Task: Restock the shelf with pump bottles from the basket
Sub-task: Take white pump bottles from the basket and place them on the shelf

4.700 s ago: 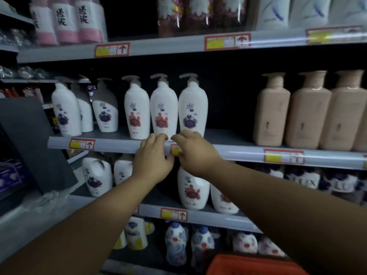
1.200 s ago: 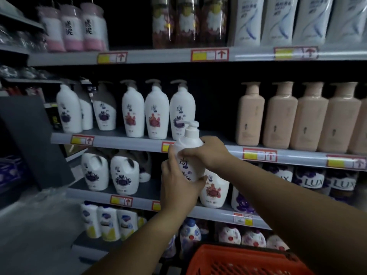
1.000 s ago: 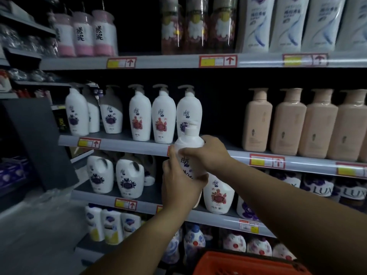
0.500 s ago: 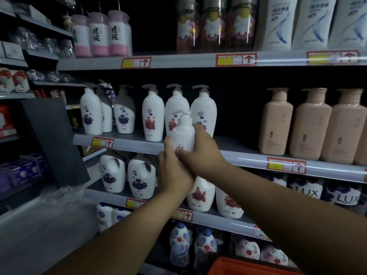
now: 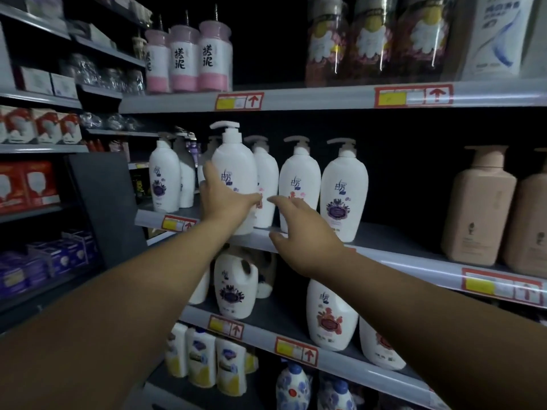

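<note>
The fingers of my left hand (image 5: 220,202) were wrapped around the lower body of the tall white plastic pump bottle (image 5: 233,184), thumb up its left side, gripping it upright at the front edge of the grey metal middle shelf (image 5: 399,253). My right hand (image 5: 302,232) hung just beside it, fingers spread and loose, holding nothing, its fingertips short of the bottle.

The bottle's base was at the shelf lip, above the red-and-yellow price tag (image 5: 177,223). To its left I saw a narrow gap before another white pump bottle with a purple label (image 5: 164,179). Close behind and to the right stood a row of three matching white pump bottles (image 5: 299,184), leaving little slack on that side. Further right, a broad stretch of bare shelf ran to the square beige pump bottles (image 5: 479,205).

The held bottle looked oval-shouldered and smooth, with a white pump head turned left and dark script above a mostly covered label.
</note>
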{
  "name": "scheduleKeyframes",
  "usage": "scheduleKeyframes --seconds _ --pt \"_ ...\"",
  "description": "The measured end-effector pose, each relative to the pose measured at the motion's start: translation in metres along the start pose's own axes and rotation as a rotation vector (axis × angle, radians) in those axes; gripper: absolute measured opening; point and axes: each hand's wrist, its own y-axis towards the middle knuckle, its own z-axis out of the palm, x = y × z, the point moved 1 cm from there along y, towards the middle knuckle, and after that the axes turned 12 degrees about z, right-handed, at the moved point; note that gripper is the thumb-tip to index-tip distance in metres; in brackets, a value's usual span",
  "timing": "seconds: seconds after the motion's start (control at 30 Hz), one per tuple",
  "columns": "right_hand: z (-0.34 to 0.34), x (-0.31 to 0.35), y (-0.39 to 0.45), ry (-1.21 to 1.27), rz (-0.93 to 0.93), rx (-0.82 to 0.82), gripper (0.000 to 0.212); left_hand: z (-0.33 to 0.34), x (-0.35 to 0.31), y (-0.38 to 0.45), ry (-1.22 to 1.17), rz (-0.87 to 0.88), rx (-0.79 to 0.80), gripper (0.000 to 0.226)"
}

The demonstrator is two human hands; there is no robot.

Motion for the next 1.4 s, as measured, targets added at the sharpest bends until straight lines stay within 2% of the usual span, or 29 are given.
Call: scheduleKeyframes --seconds 0.13,0.4,0.5,0.7,0.93,1.03,1.1,1.17,1.23,1.3,1.33,1.4 --pt "0.016 0.000 0.023 -0.129 -0.052 0.072 0.062 0.005 0.023 0.037 0.012 -0.016 -0.012 0.114" --pt "0.049 0.008 0.081 -0.096 -0.011 0.104 0.056 0.023 0.063 0.076 0.057 -0.052 -0.042 0.107" --pt "0.060 0.005 0.087 -0.204 -0.007 0.059 0.052 0.029 0.070 0.084 0.056 -0.019 -0.003 0.110" --pt "0.070 -0.001 0.081 -0.553 -0.156 0.000 0.037 0.040 0.083 0.089 0.040 -0.006 0.042 0.117" --pt "0.070 -0.013 0.070 -0.656 -0.179 0.025 0.035 0.041 0.089 0.088 0.059 -0.044 0.073 0.116" --pt "0.062 -0.017 0.059 -0.656 -0.207 0.070 0.040 0.037 0.090 0.078 0.068 -0.082 0.077 0.104" --pt "0.056 -0.022 0.048 -0.650 -0.205 0.067 0.047 0.032 0.090 0.066 0.084 -0.093 0.013 0.087" --pt "0.051 -0.031 0.037 -0.629 -0.188 0.037 0.047 0.026 0.085 0.047 0.150 0.003 -0.088 0.061" --pt "0.047 -0.043 0.023 -0.576 -0.179 -0.007 0.048 0.022 0.073 0.020 0.171 0.193 -0.131 0.039" --pt "0.043 -0.057 0.004 -0.509 -0.148 -0.024 0.028 0.026 0.060 -0.013 0.160 0.335 -0.019 0.023" --pt "0.042 -0.063 -0.006 -0.495 -0.135 -0.035 0.019 0.030 0.055 -0.030 0.163 0.357 0.094 0.017" --pt "0.043 -0.076 -0.029 -0.480 -0.109 -0.047 0.019 0.042 0.045 -0.068 0.177 0.355 0.399 0.009"
